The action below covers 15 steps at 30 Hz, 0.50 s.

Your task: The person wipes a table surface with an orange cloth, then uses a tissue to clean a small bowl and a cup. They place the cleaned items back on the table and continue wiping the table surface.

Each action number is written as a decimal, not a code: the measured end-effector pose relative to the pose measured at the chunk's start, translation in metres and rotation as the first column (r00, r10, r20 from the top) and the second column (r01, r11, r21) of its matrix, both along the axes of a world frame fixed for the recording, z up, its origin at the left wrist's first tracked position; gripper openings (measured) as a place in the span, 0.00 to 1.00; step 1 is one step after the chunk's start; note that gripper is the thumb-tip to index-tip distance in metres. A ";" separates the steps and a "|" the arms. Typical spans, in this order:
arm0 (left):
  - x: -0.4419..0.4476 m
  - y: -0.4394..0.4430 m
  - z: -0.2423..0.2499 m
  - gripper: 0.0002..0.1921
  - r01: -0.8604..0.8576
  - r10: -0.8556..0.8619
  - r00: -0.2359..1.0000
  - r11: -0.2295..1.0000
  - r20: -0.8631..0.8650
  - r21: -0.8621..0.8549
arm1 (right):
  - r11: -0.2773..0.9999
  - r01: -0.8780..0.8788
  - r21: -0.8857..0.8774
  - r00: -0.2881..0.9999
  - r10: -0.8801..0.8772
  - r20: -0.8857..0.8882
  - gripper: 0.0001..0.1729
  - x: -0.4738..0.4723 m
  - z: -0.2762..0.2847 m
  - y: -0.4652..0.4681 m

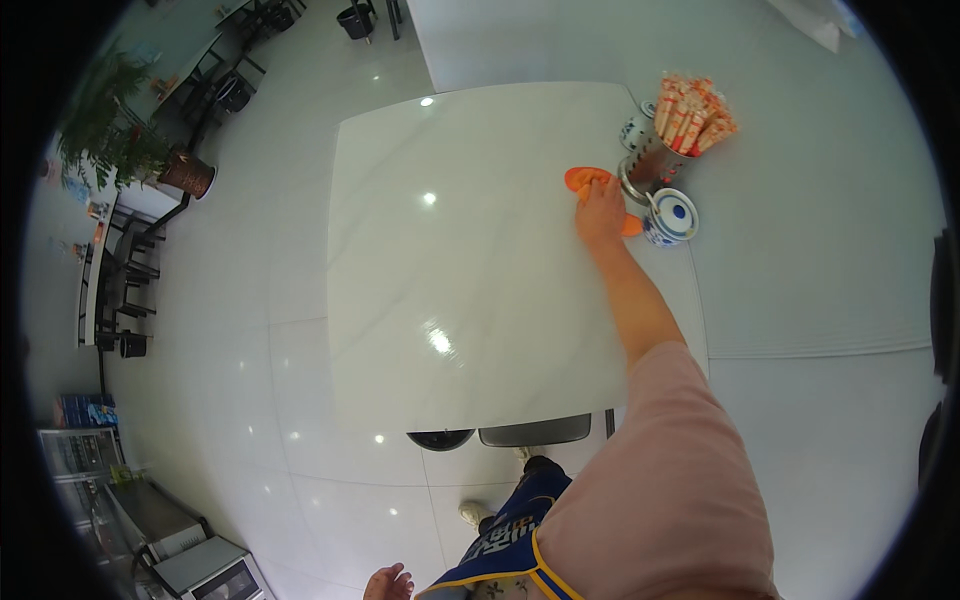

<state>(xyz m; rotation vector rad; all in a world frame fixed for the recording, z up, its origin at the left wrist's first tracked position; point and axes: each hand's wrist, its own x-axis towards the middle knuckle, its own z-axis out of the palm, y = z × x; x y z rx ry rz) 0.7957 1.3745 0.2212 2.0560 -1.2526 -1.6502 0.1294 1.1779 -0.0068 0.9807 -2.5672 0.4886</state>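
My right hand (602, 208) presses an orange cloth (586, 178) flat on the white marble-patterned table (465, 255), near the table's wall side. Just beyond my fingers stands a metal cylinder (651, 169) packed with paper-wrapped chopsticks (690, 116). To the right of the cloth sits a lidded blue-and-white ceramic jar (670, 217) with a spoon handle sticking out. Another blue-and-white jar (636, 133) is partly hidden behind the cylinder. Low in the picture, my left hand (388, 583) hangs beside my apron, holding nothing, its fingers loosely bent and apart.
A dark stool seat (536, 430) and a round black bin (441, 439) show under the table's near edge. The pale wall (802, 247) borders the table on the right. A potted plant (187, 172), more tables and a glass-fronted appliance (225, 581) stand across the tiled floor to the left.
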 end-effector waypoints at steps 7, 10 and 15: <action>0.034 0.027 -0.061 0.20 -0.318 0.359 0.909 0.926 -0.214 0.205 | 0.992 -0.121 -0.024 0.993 0.121 -0.002 0.21 -0.061 -0.015 -0.039; 0.040 0.035 -0.090 0.20 0.057 -0.049 0.986 0.997 -0.157 0.047 | 0.969 -0.218 -0.113 0.966 0.231 0.120 0.17 -0.091 -0.012 -0.049; 0.014 0.033 -0.102 0.19 0.384 -0.382 0.922 0.895 0.053 -0.227 | 0.995 -0.023 -0.101 0.987 0.038 0.154 0.18 -0.138 0.015 -0.065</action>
